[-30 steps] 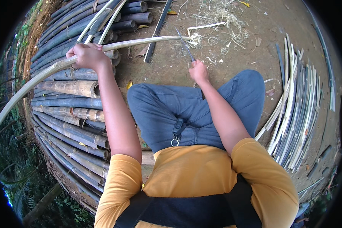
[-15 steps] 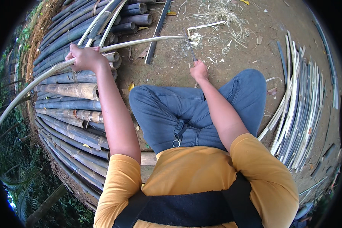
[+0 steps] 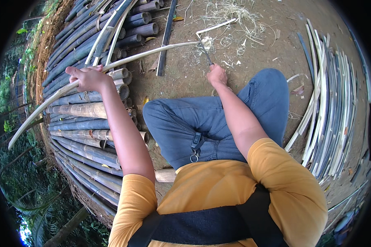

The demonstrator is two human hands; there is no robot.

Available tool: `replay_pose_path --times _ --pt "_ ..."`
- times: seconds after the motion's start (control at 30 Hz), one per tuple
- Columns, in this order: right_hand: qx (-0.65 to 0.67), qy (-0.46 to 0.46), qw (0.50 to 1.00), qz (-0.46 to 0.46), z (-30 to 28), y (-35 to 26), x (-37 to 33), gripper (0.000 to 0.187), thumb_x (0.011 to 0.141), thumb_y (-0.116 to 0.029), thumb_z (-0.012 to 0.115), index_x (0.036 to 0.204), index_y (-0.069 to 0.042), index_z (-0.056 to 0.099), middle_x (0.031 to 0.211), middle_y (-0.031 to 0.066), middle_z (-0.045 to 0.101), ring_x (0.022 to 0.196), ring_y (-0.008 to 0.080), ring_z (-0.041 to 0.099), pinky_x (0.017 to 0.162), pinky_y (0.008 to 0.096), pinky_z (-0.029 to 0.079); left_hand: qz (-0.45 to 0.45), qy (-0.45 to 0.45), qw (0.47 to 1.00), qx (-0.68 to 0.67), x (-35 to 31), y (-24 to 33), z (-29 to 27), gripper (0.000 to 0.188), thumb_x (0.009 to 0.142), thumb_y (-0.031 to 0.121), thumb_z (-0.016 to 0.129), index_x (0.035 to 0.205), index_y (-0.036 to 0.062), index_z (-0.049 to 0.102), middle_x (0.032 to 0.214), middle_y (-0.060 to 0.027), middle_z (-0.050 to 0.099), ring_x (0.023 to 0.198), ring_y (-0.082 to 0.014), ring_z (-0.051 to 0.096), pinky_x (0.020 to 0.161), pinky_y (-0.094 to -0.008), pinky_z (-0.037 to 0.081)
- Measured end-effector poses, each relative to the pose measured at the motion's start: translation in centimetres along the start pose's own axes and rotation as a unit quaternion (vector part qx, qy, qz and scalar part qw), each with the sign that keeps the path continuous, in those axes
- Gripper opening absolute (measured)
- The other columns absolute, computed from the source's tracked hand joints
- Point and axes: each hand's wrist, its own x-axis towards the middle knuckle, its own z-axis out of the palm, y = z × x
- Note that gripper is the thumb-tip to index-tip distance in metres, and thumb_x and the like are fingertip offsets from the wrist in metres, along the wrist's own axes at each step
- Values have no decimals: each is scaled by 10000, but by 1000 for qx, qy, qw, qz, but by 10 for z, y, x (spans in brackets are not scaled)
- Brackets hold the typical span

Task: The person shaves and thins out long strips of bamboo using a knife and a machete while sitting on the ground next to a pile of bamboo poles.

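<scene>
A long pale bamboo strip [image 3: 152,51] runs from the far left over the bamboo pile to the ground ahead of my knees. My left hand [image 3: 86,79] is closed around it, with the thumb sticking out to the left. In my right hand [image 3: 217,75] is the handle of a knife [image 3: 205,52]. Its dark blade points away from me and meets the strip's far end. A thin pale sliver [image 3: 215,27] sticks out at an angle beyond the blade. Curled shavings [image 3: 239,24] lie on the soil around that spot.
Dark bamboo poles [image 3: 84,109] are stacked along my left, several split strips [image 3: 107,35] resting on top. One dark flat strip [image 3: 166,39] lies on the ground ahead. At my right is a heap of split bamboo strips [image 3: 332,119]. Green plants [image 3: 24,173] border the far left.
The view has tilted and shifted slightly. My left hand still grips the strip, its thumb now more stretched out. The knife stays at the strip's far end, with little visible movement.
</scene>
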Motion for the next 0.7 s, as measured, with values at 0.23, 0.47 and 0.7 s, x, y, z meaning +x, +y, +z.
replay_pose_path --times 0.23,0.47,0.7 --pt "13 -1 1000 -16 10 -2 -9 262 1003 -332 533 1151 -142 633 1083 172 700 1054 360 670 878 485 527 -3 4 1000 12 -1 3 3 662 923 573 629 1112 25 310 451 -1 357 344 -138 400 335 -283 379" --pt "46 24 999 -8 4 -17 -25 267 1010 -324 517 1107 -98 622 1032 195 705 1008 380 678 839 494 527 23 -37 999 24 16 -13 -15 630 886 540 698 1041 51 332 489 -38 467 411 -167 512 412 -325 451" --pt "109 -18 992 -68 6 -18 -41 212 896 -230 631 1052 -86 622 989 209 699 980 409 670 822 515 522 101 -235 966 33 43 -23 -20 555 864 444 767 865 88 341 644 -171 657 569 -261 695 639 -348 593"
